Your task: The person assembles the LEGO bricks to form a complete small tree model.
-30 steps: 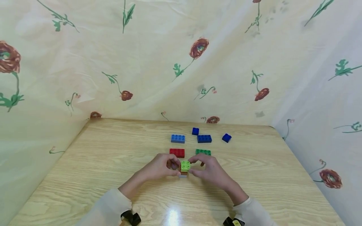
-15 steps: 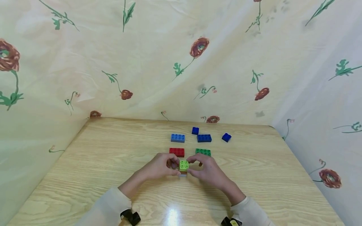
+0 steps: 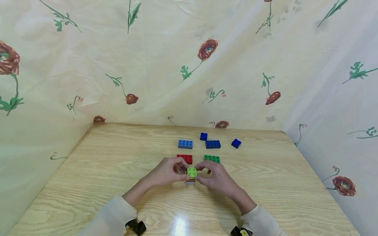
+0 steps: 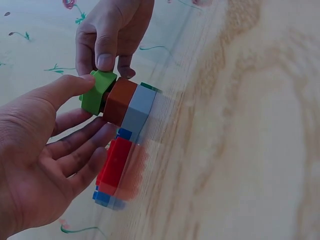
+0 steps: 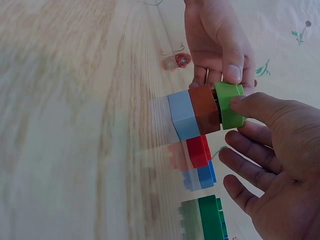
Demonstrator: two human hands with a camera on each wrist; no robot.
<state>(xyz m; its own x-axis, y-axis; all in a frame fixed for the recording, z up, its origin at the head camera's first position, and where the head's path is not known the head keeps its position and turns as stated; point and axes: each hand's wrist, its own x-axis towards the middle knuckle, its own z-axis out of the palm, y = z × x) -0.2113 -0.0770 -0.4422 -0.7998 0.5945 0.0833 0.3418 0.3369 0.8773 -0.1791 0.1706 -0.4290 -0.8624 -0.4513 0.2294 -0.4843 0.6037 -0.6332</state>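
Observation:
A lime green brick sits at the top of a small stack, with a slight gap under it in both wrist views. Below it come a brown brick and a light blue-grey brick that stands on the table. The left hand pinches the lime brick between thumb and finger from the left. From the right, the right hand pinches the same brick, thumb nearest the camera. The other fingers of both hands are spread beside the stack.
Behind the stack lie a red brick and a green brick. Farther back are a light blue brick, a dark blue brick and two small blue bricks. A flowered cloth hangs behind the table.
The lime brick has shifted slightly left over the stack, and the right hand has moved left with it. The left hand has risen a little to the lime brick.

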